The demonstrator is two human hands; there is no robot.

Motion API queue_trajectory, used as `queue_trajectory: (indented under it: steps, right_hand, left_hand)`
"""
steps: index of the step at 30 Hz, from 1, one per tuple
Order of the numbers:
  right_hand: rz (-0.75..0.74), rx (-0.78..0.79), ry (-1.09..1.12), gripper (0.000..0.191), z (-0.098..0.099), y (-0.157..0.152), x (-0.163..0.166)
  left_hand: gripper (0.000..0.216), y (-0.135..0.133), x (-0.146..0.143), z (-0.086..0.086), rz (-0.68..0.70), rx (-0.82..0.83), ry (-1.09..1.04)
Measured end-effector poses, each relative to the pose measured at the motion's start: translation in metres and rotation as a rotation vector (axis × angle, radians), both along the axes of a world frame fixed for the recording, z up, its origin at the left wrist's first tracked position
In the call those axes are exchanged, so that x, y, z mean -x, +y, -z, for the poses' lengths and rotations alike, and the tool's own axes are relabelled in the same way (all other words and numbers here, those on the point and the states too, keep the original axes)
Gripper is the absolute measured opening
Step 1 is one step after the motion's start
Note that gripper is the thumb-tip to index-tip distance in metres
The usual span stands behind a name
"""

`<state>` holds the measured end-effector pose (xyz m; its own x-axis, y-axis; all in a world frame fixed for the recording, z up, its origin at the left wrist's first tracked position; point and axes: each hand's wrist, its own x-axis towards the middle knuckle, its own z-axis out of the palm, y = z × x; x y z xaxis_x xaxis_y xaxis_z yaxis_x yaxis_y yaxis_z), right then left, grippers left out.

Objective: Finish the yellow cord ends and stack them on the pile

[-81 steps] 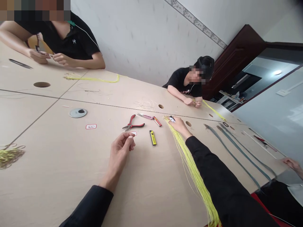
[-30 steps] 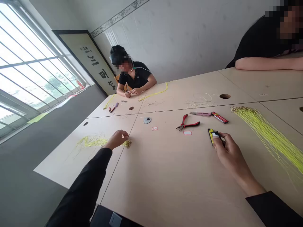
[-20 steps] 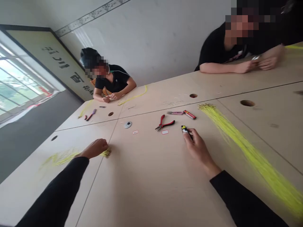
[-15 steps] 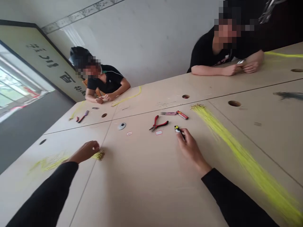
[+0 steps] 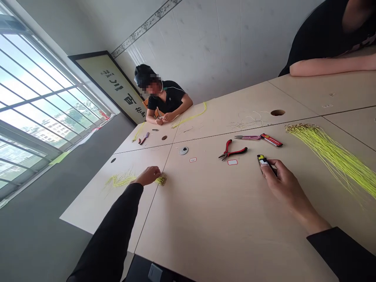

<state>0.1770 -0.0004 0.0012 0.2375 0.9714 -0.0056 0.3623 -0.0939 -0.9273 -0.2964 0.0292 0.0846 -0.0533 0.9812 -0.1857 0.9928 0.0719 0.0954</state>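
My left hand [image 5: 148, 176], fingers curled together, is over a small bundle of yellow cords [image 5: 122, 180] at the left. The bundle's metal-tipped ends [image 5: 161, 179] stick out just past the fingers. Whatever is between those fingertips is hidden. In my right hand [image 5: 283, 184] is a black lighter [image 5: 262, 159] with a yellow and white label, held just above the table. Beyond it, a larger bundle of yellow cords [image 5: 331, 147] lies spread to the right edge, its metal ends pointing left.
Red-and-black pliers [image 5: 232, 150], pink-handled scissors [image 5: 249, 137] and a red packet [image 5: 272, 140] lie mid-table. Two small labels [image 5: 232, 162] and a round grey cap [image 5: 183, 150] are nearby. A co-worker [image 5: 169, 98] sits opposite; another person's forearm [image 5: 329, 65] rests at far right.
The view has swung left, so things appear farther right and more window shows. My left hand stays at the small bundle; my right still holds the lighter.
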Motion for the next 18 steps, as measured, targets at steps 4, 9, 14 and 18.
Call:
queue_trajectory:
  steps: [4, 9, 14, 18]
  right_hand:
    - [0.005, 0.019, 0.004, 0.039, 0.0044, 0.0018, -0.0008]
    - [-0.002, -0.016, 0.018, 0.04, 0.0045, 0.0022, -0.0012]
    - [0.003, 0.014, 0.002, 0.04, 0.0027, 0.0015, -0.0006]
    - [0.0, -0.011, 0.017, 0.039, 0.0048, 0.0024, -0.0009]
  left_hand:
    - [0.021, -0.0016, 0.0033, 0.0002, -0.017, -0.003, -0.007]
    - [0.022, -0.0022, 0.0021, -0.0002, -0.028, -0.006, 0.001]
    - [0.02, -0.0015, -0.0022, 0.0003, -0.043, 0.006, -0.007]
    - [0.019, -0.0037, -0.0032, 0.0013, -0.054, -0.001, -0.017]
